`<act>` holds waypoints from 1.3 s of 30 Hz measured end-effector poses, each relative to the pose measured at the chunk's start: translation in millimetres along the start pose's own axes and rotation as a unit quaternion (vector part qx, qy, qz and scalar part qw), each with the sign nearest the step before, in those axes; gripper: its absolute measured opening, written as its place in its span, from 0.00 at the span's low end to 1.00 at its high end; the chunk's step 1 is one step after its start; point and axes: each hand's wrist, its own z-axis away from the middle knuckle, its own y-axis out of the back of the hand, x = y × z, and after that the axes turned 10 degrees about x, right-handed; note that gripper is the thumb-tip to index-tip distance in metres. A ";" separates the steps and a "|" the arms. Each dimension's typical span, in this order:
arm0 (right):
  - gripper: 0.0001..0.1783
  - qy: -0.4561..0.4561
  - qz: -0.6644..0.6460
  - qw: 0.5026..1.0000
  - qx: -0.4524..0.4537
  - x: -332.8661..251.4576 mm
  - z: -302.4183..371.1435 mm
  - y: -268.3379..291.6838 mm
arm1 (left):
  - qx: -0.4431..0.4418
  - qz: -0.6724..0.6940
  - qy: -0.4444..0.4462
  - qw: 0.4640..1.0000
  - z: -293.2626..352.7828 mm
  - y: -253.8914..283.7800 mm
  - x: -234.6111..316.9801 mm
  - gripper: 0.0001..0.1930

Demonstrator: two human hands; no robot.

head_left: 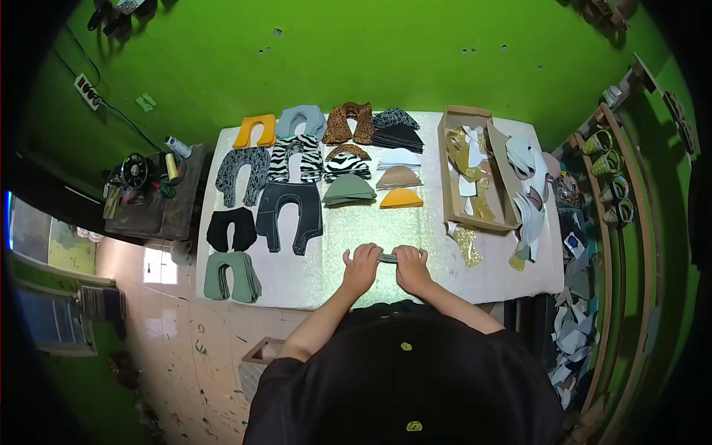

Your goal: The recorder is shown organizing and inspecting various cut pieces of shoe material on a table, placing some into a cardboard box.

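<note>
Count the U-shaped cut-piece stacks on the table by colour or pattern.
Yellow: 1
Grey-blue: 1
Leopard: 1
Grey mottled: 1
Zebra: 1
Dark grey: 1
Black: 1
Sage green: 1
Total: 8

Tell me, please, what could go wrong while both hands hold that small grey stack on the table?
1. The grey stack, pinched between left hand and right hand, may fan out of alignment.
2. The gold glitter piece lies close to the right hand; a sweep might knock it.
</note>
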 end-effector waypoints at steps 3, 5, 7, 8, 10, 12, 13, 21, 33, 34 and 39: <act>0.18 -0.003 -0.022 1.000 0.003 -3.7 -6.1 10.7 | 0.000 0.019 0.010 1.000 2.1 -3.6 -5.2 0.11; 0.17 -0.019 -0.092 0.995 0.033 -8.4 -8.4 19.1 | 0.014 0.039 0.010 0.999 5.3 -3.7 -9.4 0.10; 0.16 -0.041 -0.107 0.992 0.052 -6.8 -11.9 24.0 | 0.026 0.062 0.030 0.997 -4.6 7.4 -7.9 0.10; 0.15 -0.058 -0.117 0.989 0.069 -4.7 -14.9 26.6 | 0.033 0.084 0.045 0.995 -10.7 14.0 -8.6 0.10; 0.14 -0.093 -0.146 0.981 0.093 -7.3 -29.0 32.2 | 0.052 0.114 0.061 0.990 -26.3 37.2 -6.8 0.14; 0.14 -0.092 -0.170 0.975 0.109 -13.4 -54.0 39.4 | 0.086 0.131 0.091 0.983 -49.9 60.2 -5.3 0.16; 0.14 -0.095 -0.195 0.969 0.120 -17.9 -69.3 44.5 | 0.115 0.150 0.123 0.974 -62.1 69.2 -7.5 0.18; 0.18 -0.143 -0.214 0.962 0.095 -14.4 -208.9 28.7 | 0.129 0.115 0.281 0.944 -162.5 77.2 -72.6 0.28; 0.22 -0.236 -0.098 0.966 0.028 -14.1 -266.7 -9.1 | 0.056 0.084 0.355 0.929 -201.8 47.7 -133.4 0.31; 0.22 -0.235 -0.098 0.967 0.026 -15.1 -267.5 -8.1 | 0.044 0.070 0.351 0.933 -202.3 49.1 -131.6 0.31; 0.20 -0.270 -0.093 0.958 0.014 -16.8 -261.7 -7.6 | 0.041 0.050 0.335 0.940 -198.6 56.2 -121.8 0.22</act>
